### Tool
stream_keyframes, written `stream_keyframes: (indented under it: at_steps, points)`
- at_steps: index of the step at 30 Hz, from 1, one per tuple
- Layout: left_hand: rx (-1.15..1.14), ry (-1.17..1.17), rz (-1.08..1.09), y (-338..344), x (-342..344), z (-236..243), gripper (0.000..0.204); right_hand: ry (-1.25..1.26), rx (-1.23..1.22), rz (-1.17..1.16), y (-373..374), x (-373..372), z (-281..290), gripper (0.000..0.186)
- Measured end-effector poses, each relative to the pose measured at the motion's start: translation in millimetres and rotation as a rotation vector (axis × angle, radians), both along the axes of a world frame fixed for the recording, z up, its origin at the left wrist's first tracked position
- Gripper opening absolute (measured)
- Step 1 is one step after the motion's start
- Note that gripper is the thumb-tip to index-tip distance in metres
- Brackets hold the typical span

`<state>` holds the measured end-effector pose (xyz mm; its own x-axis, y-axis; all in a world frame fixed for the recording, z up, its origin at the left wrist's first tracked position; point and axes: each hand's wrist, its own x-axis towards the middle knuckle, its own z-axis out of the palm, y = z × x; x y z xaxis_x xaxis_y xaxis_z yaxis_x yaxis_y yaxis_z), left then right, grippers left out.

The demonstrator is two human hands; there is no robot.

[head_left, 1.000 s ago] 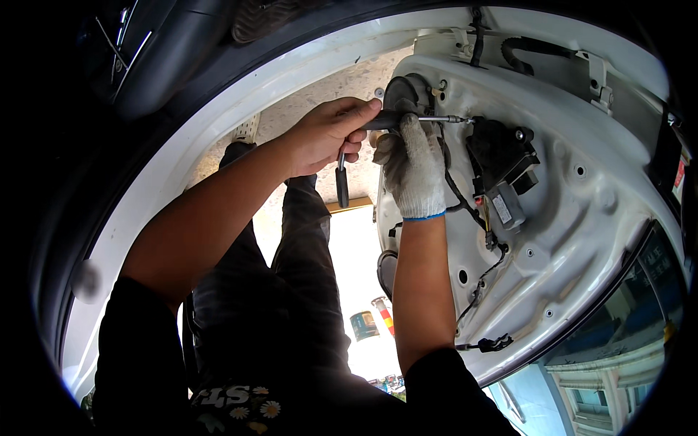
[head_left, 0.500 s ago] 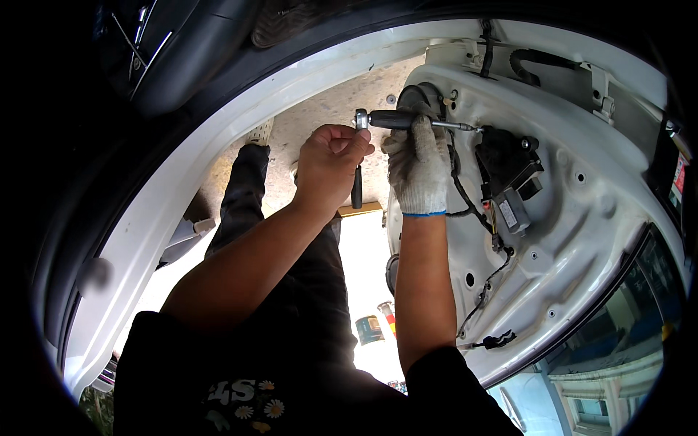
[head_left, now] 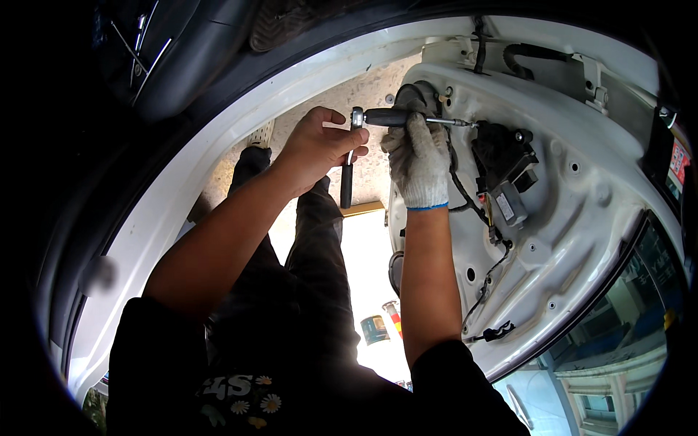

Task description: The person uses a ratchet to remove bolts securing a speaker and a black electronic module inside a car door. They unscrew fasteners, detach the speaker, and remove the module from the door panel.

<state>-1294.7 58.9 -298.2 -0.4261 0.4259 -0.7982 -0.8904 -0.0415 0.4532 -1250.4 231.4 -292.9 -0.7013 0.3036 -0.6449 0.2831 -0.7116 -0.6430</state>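
My right hand [head_left: 422, 163], in a white knit glove with a blue cuff edge, is closed round a screwdriver [head_left: 384, 117] with a black handle. Its metal shaft points right, and the tip meets the white door panel [head_left: 560, 211] beside a black door mechanism [head_left: 502, 156]. A ratchet wrench [head_left: 347, 182] is joined to the handle's left end, its black grip hanging down. Bare, my left hand [head_left: 313, 149] holds the wrench's neck loosely between the thumb and the fingers behind it; the index finger stands away.
Black wiring [head_left: 472, 211] runs down the door from the mechanism. Above, a cable [head_left: 520, 62] bends near a hinge bracket [head_left: 596, 80]. The white door sill [head_left: 174, 160] curves round the left. Several metal tools [head_left: 138, 62] lie at upper left. A cylindrical can [head_left: 375, 330] stands below.
My left hand has loosened its fingers on the wrench, its index finger lifting away. The wrench's grip has swung slightly left. My right hand keeps its hold on the screwdriver.
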Motion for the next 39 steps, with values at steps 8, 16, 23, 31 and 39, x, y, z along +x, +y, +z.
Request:
stream_keyframes:
  at_steps: [8,16,23,31,39]
  points:
    - [0.354,-0.558,-0.109,18,-33,-10,0.055,-0.297,0.395,0.204,0,1,8,0.02]
    - [0.112,0.356,-0.749,16,-48,-16,0.03,-0.062,0.122,0.099,10,11,1,0.032]
    - [-0.264,1.682,-0.761,9,-39,-44,0.031,-0.075,0.167,0.106,2,19,0,0.039]
    - [0.944,-0.507,-0.478,24,-41,-15,0.046,-0.19,0.03,-0.061,0,55,-12,0.042]
    - [-0.312,1.758,-0.94,21,-56,-51,0.033,-0.327,-0.002,-0.1,-13,105,-21,0.033]
